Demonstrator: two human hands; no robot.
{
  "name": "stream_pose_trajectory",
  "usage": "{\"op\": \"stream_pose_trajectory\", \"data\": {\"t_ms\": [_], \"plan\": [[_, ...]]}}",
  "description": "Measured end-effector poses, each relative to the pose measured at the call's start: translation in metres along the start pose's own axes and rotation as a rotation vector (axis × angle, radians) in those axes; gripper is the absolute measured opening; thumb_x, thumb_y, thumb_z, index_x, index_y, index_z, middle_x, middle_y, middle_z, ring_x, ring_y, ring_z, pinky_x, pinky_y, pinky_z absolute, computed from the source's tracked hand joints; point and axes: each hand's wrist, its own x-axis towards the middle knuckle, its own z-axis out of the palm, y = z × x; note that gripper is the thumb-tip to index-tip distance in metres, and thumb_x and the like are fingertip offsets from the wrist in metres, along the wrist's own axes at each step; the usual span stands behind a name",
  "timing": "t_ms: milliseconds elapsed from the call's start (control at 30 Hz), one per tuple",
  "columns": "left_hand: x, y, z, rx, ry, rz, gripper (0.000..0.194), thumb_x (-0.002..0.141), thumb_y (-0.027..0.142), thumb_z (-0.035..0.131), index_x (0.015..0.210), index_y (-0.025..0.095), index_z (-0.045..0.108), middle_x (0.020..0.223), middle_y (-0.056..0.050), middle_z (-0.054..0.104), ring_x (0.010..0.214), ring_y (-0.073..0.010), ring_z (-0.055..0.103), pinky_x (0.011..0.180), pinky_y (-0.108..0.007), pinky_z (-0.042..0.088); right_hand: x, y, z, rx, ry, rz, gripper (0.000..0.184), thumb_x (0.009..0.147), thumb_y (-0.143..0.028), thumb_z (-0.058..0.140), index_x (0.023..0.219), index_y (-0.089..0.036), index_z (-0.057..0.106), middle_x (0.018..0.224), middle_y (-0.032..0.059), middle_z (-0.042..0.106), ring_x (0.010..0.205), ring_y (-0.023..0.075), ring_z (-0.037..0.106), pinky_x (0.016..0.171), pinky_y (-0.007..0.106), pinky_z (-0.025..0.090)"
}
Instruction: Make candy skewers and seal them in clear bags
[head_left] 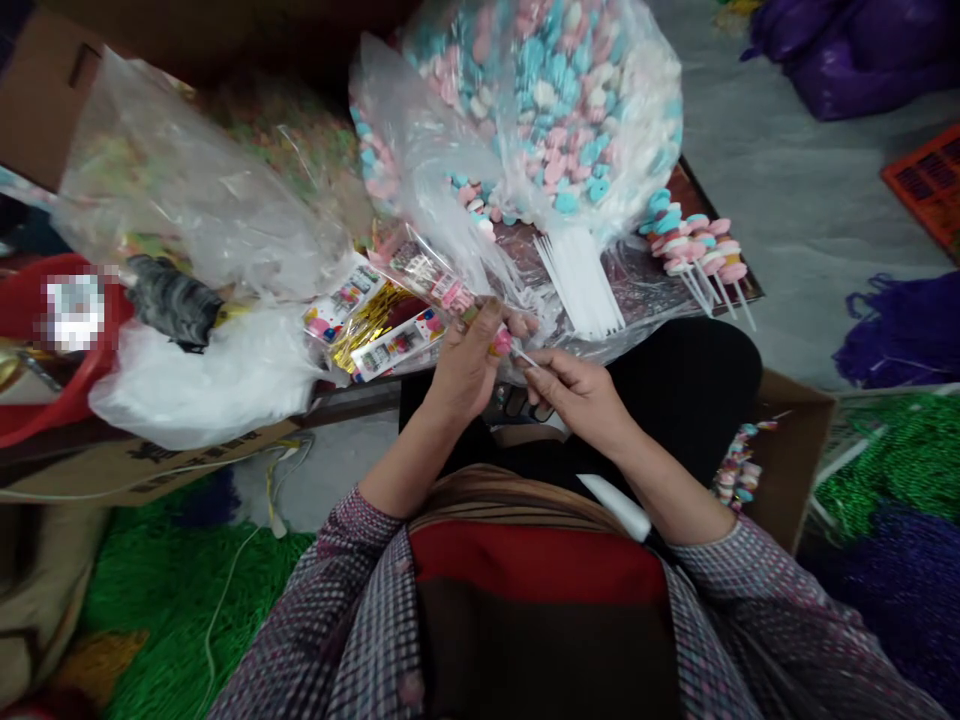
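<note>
We look down from a head-worn camera at our two bare hands working over our lap, sleeves of checked fabric running up toward them. Our left hand (466, 362) is closed around a narrow clear wrapper (433, 280) that holds a candy skewer, gripping it near its lower end while the wrapper slants up and away to the left. Our right hand (576, 392) sits just beside the left, its thumb and fingers pinched together on a thin white stick (525, 358) that pokes out of the wrapper's end. Both hands hover in front of a low tray (720, 235) crowded with supplies. On it stands a large clear bag (555, 100) stuffed with pink, blue and white candies, and just below the bag lies a bundle of white sticks (581, 280). To the right on the tray rest finished skewers of candy (694, 245), side by side. To the left of our hands lie printed card labels (390, 350) and gold twist ties (367, 320), near crumpled clear plastic bags (195, 190). A red basin (45, 340) sits at the far left edge.
</note>
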Motion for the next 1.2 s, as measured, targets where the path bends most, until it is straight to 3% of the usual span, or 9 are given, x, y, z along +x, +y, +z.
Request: {"op": "stream_pose_trajectory", "data": {"t_ms": [67,200,300,400,500,633,867,1000,1200], "plan": [[-0.002,-0.005,-0.003,0.049,-0.030,-0.009,0.041,0.085,0.059,0.073,0.079,0.021,0.059,0.067,0.002,0.062,0.070,-0.0139,0.068,0.058,-0.026,0.052,0.001,0.001,0.000,0.004,-0.019,0.016,0.048,0.092,-0.067,0.061,0.089,-0.020,0.069,0.057,-0.0050,0.060,0.049,0.0083,0.052,0.051,0.022,0.043],[-0.013,-0.022,-0.010,0.173,-0.151,-0.207,0.054,0.082,0.068,0.072,0.108,0.020,0.065,0.082,-0.002,0.072,0.054,-0.0094,0.060,0.047,-0.023,0.046,0.003,0.001,0.003,0.137,-0.044,0.019,0.052,0.091,-0.070,0.059,0.079,-0.020,0.063,0.056,-0.0060,0.058,0.045,0.0066,0.049,0.047,0.021,0.041],[-0.017,-0.025,-0.018,0.164,-0.154,-0.132,0.074,0.067,0.072,0.082,0.122,0.026,0.061,0.108,-0.006,0.073,0.077,-0.0135,0.068,0.064,-0.026,0.055,0.003,0.001,0.004,0.180,0.005,0.035,0.048,0.091,-0.069,0.061,0.086,-0.021,0.067,0.056,-0.0070,0.057,0.045,0.0065,0.049,0.047,0.021,0.041],[-0.014,-0.018,-0.026,0.171,-0.101,-0.031,0.058,0.075,0.069,0.078,0.109,0.023,0.065,0.102,-0.004,0.071,0.091,-0.0156,0.066,0.081,-0.029,0.055,0.003,0.003,0.003,0.119,0.084,0.039,0.047,0.091,-0.068,0.062,0.092,-0.021,0.070,0.056,-0.0069,0.058,0.045,0.0071,0.049,0.047,0.021,0.041],[-0.011,-0.013,-0.031,0.301,-0.073,-0.029,0.041,0.086,0.060,0.072,0.084,0.019,0.065,0.078,0.001,0.062,0.076,-0.0114,0.057,0.076,-0.026,0.049,0.002,0.006,0.003,0.005,0.134,-0.029,0.048,0.093,-0.068,0.059,0.092,-0.022,0.072,0.056,-0.0058,0.058,0.046,0.0082,0.050,0.049,0.023,0.042],[-0.011,-0.010,-0.032,0.379,-0.058,-0.019,0.035,0.088,0.054,0.072,0.081,0.021,0.067,0.069,0.004,0.056,0.067,-0.0102,0.049,0.066,-0.024,0.042,0.001,0.006,0.004,-0.083,0.138,-0.086,0.048,0.095,-0.067,0.055,0.090,-0.023,0.072,0.056,-0.0048,0.059,0.046,0.0091,0.050,0.051,0.025,0.042],[-0.011,0.002,-0.037,0.695,-0.289,-0.004,0.044,0.089,0.060,0.066,0.075,0.019,0.067,0.065,0.002,0.058,0.067,-0.0129,0.052,0.067,-0.028,0.041,0.003,0.002,0.002,-0.076,0.092,-0.093,0.051,0.095,-0.070,0.054,0.077,-0.022,0.063,0.052,-0.0063,0.050,0.046,0.0085,0.043,0.053,0.025,0.037],[-0.011,0.002,-0.042,0.563,-0.224,-0.021,0.050,0.083,0.069,0.069,0.088,0.019,0.067,0.082,-0.002,0.067,0.081,-0.0165,0.061,0.080,-0.031,0.049,0.005,0.003,0.000,-0.046,0.087,-0.076,0.052,0.094,-0.070,0.055,0.074,-0.022,0.059,0.051,-0.0069,0.049,0.046,0.0080,0.042,0.052,0.025,0.036],[-0.005,0.010,-0.027,0.043,-0.104,-0.133,0.075,0.067,0.072,0.082,0.125,0.027,0.064,0.108,-0.007,0.074,0.109,-0.0253,0.069,0.093,-0.038,0.054,0.002,0.006,0.007,-0.056,0.077,-0.068,0.050,0.096,-0.069,0.054,0.082,-0.022,0.063,0.053,-0.0063,0.052,0.047,0.0086,0.042,0.051,0.024,0.035]]}}
